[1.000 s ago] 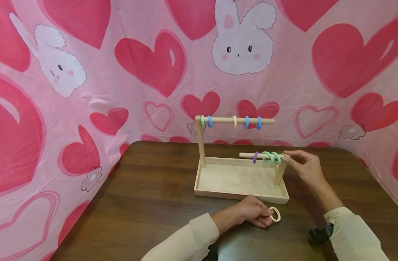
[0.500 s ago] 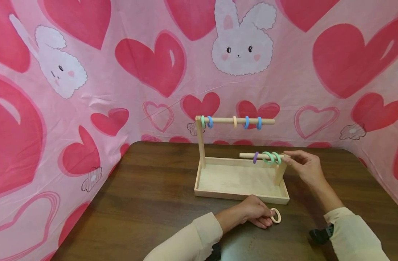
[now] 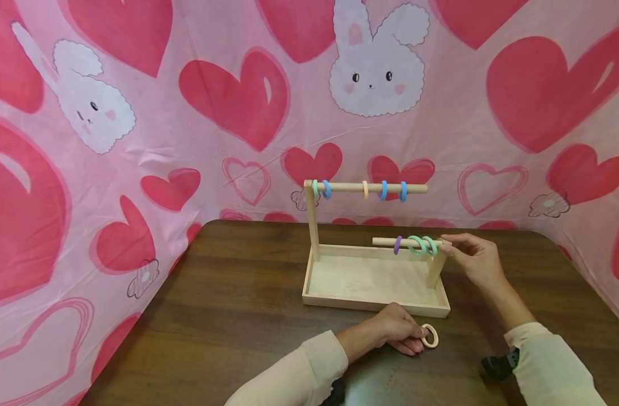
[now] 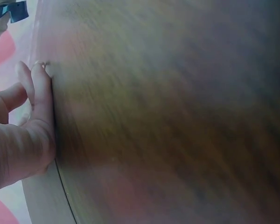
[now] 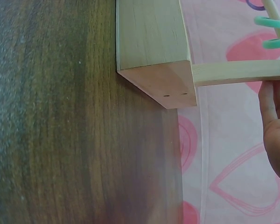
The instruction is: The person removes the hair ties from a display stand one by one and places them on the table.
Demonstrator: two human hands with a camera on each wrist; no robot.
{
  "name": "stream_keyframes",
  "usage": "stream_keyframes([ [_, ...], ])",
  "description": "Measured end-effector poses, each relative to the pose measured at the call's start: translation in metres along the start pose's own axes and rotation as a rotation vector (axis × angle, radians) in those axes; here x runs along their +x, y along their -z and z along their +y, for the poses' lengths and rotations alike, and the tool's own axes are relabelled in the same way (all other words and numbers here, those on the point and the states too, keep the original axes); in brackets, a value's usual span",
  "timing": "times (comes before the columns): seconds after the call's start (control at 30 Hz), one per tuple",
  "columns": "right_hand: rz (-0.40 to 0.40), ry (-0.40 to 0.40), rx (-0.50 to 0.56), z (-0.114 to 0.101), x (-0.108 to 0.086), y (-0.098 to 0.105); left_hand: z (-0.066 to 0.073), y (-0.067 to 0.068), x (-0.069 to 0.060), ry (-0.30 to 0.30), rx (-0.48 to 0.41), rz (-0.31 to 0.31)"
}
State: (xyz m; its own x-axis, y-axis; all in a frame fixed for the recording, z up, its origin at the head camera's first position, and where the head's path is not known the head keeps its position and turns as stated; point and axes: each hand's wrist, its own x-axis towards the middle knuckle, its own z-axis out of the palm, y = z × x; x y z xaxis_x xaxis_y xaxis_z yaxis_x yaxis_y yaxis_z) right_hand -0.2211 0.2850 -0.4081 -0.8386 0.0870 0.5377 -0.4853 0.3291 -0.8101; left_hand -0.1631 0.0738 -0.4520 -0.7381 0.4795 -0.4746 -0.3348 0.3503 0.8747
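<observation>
In the head view my left hand [image 3: 398, 330] rests low by the table in front of the wooden rack, pinching a cream ring [image 3: 436, 338] between thumb and finger. The fingertips of my right hand [image 3: 474, 260] grip the top of the rack's short post [image 3: 435, 272], where the lower rod [image 3: 382, 241] joins it. On that rod hang a purple ring [image 3: 398, 246] and two mint green rings [image 3: 416, 246]. The right wrist view shows the same hand [image 5: 276, 128] against the post [image 5: 238, 72]. In the left wrist view the ring is mostly hidden behind the fingers [image 4: 44, 100].
A taller post [image 3: 312, 223] carries the upper rod [image 3: 347, 186], with mint green, blue and cream rings spaced along it. Both posts rise from a shallow wooden tray [image 3: 339, 301] on the brown table [image 3: 238, 282]. A pink heart-patterned cloth [image 3: 213, 169] hangs behind.
My left hand has shifted very slightly to the right with the cream ring. My right hand and the rack have stayed in place.
</observation>
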Motion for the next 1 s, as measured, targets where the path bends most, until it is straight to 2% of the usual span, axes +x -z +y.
stream_keyframes([
  [0.27, 0.002, 0.003, -0.004, 0.002, 0.001, 0.000, -0.001, 0.002, 0.001, -0.032, 0.052, -0.007],
  [0.63, 0.002, 0.009, -0.015, 0.004, 0.001, 0.000, 0.007, 0.010, -0.011, -0.121, 0.259, 0.021],
  [0.83, 0.004, 0.005, 0.009, 0.001, 0.001, 0.000, 0.006, 0.015, -0.012, -0.145, 0.300, 0.004],
  [1.0, -0.007, -0.001, 0.046, 0.000, 0.001, 0.000, 0.005, 0.018, -0.013, -0.191, 0.309, -0.025],
])
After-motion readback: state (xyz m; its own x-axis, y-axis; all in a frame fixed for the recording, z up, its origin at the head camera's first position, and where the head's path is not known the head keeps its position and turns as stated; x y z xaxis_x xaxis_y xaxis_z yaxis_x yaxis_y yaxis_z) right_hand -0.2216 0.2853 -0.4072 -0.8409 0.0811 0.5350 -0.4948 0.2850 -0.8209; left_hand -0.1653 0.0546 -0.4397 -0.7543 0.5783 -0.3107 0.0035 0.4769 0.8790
